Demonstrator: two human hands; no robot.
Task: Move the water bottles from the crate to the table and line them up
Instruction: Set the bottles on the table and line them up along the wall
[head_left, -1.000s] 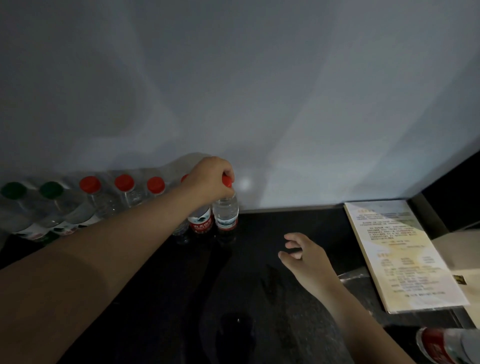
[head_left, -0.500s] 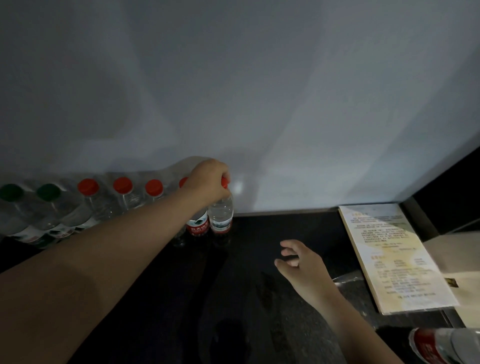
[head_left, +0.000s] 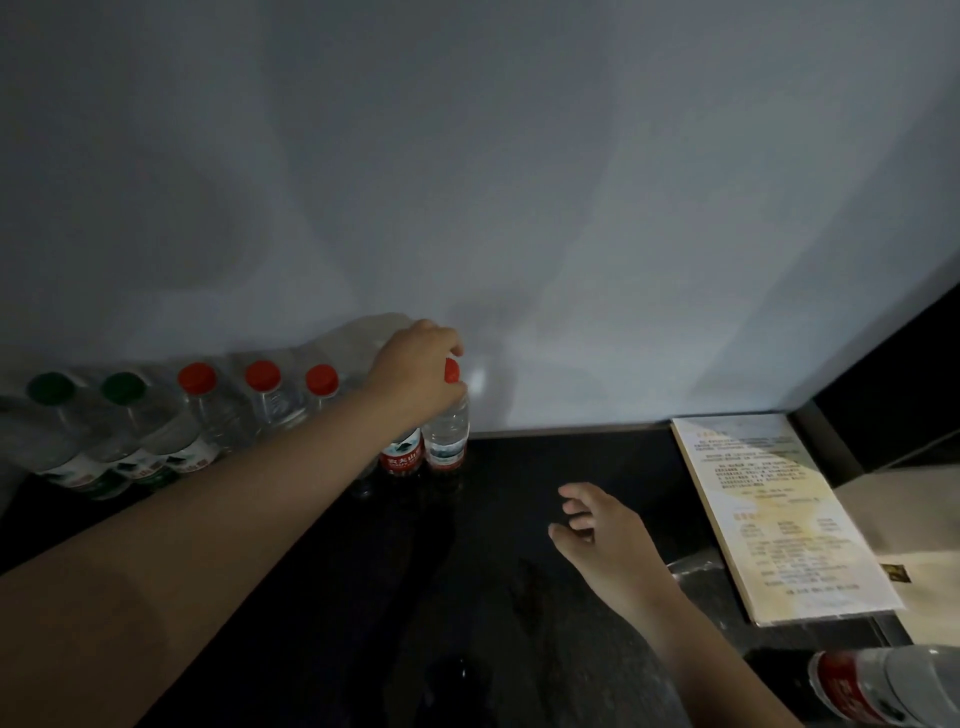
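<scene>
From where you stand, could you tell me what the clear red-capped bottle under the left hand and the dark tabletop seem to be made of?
Clear red-capped bottle: likely thin transparent plastic, since the wall shows through. Dark tabletop: perhaps polished stone or laminate, faintly speckled and reflective; dim light leaves this uncertain.

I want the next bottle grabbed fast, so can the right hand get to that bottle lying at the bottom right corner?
Probably yes. The right hand hovers open and empty over the dark table, and nothing visible lies between it and the lying bottle.
</scene>
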